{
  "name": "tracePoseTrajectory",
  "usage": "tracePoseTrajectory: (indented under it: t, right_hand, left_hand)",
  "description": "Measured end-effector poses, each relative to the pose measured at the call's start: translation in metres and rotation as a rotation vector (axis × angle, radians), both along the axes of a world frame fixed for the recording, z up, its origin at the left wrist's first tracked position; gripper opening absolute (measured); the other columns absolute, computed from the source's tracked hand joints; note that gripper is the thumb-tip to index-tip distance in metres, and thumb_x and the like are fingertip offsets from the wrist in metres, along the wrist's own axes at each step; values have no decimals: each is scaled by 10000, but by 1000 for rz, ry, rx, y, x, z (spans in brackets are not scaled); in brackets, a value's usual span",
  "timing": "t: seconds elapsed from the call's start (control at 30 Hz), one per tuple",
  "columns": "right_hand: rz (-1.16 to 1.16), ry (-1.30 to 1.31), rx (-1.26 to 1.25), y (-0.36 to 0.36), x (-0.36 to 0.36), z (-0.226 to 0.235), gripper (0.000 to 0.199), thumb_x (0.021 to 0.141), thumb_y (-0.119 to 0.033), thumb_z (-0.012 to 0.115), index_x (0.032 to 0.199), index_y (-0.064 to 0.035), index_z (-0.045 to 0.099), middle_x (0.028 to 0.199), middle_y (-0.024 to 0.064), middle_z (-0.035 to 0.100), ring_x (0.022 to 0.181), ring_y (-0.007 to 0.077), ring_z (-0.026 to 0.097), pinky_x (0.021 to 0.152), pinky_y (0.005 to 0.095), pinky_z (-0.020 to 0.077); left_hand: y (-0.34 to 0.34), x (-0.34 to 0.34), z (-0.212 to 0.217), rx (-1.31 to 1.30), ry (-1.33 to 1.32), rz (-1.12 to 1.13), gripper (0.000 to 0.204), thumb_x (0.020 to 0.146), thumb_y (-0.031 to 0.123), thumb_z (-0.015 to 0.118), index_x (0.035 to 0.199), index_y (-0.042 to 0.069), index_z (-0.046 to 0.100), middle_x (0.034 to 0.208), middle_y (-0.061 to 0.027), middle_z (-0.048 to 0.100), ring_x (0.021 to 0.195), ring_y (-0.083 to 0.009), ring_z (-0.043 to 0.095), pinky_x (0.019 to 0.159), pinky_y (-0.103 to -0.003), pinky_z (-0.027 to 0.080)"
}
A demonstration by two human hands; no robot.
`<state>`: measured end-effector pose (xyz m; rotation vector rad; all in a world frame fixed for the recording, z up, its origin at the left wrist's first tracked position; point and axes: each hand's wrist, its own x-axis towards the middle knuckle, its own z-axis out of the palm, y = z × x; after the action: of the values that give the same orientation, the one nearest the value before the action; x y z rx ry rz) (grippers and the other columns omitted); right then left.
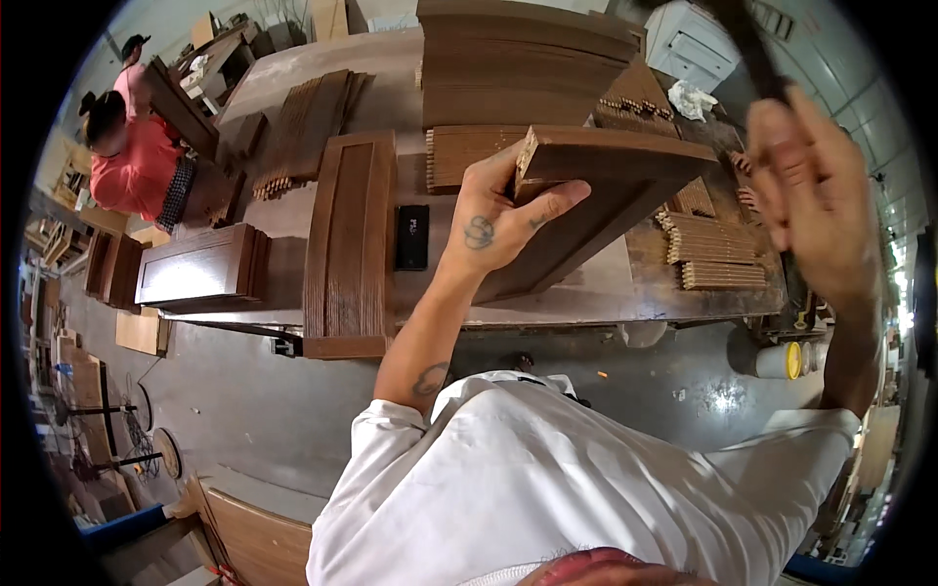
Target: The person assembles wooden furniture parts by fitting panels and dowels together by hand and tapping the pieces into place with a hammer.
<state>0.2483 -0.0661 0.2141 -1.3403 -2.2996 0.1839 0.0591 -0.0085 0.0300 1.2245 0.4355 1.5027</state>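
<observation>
My left hand [498, 220] grips the end of a dark brown wooden panel [606, 195], holding it tilted over the workbench [606, 293]. My right hand [811, 186] is raised at the right, blurred, with its fingers closed round a dark handle [752, 49] that runs up toward the top edge. The head of that tool is out of view. A narrow framed door panel [347, 244] lies flat on the bench left of my left hand, and a small black device [411, 237] rests beside it.
Stacks of brown wooden panels [518, 59] and slats [713, 254] with dowels cover the bench. Another person in a red shirt [137, 166] works at the far left. A stack of doors [200, 264] sits near the bench corner. A yellow-lidded container [782, 359] stands on the floor.
</observation>
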Motion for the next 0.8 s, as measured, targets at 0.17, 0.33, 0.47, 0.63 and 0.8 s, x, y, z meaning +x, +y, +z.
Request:
tracePoseTrajectory:
  t: [0.17, 0.33, 0.47, 0.63, 0.8]
  right_hand:
    - [7, -189, 249, 7, 6, -31, 347, 991, -384, 433, 878, -66, 514, 516, -57, 377, 429, 38, 376, 390, 207, 289]
    - [-84, -25, 26, -3, -7, -5, 378, 992, -416, 405, 888, -69, 512, 503, -57, 354, 425, 39, 364, 377, 207, 290]
    - [-254, 117, 39, 1, 3, -14, 397, 977, -364, 481, 901, 19, 547, 571, 9, 422, 477, 110, 394, 453, 307, 307]
    - [14, -233, -6, 5, -4, -11, 323, 987, -287, 461, 869, 10, 506, 539, 107, 398, 412, 235, 371, 455, 348, 320]
    - [-127, 301, -158, -12, 20, 2, 311, 1003, -254, 432, 1038, 17, 581, 550, 3, 321, 437, 63, 277, 417, 260, 303]
  left_hand:
    - [0, -1, -2, 17, 86, 24, 249, 771, 30, 722, 993, -35, 634, 859, -42, 673, 764, -73, 577, 711, -220, 480]
    - [1, 0, -3, 76, 106, 63, 257, 765, 56, 735, 988, -25, 635, 841, -43, 673, 729, -79, 561, 688, -232, 476]
    - [-2, -2, 0, 56, 123, 117, 251, 756, 61, 748, 974, -10, 646, 786, -41, 664, 709, -72, 549, 672, -228, 468]
    - [-1, 2, -2, 63, 99, 97, 263, 750, 73, 762, 976, -8, 655, 759, -57, 658, 669, -82, 536, 632, -238, 454]
    - [0, 7, -1, 188, 51, 156, 317, 723, 136, 780, 975, -13, 657, 731, -82, 636, 631, -114, 554, 594, -265, 451]
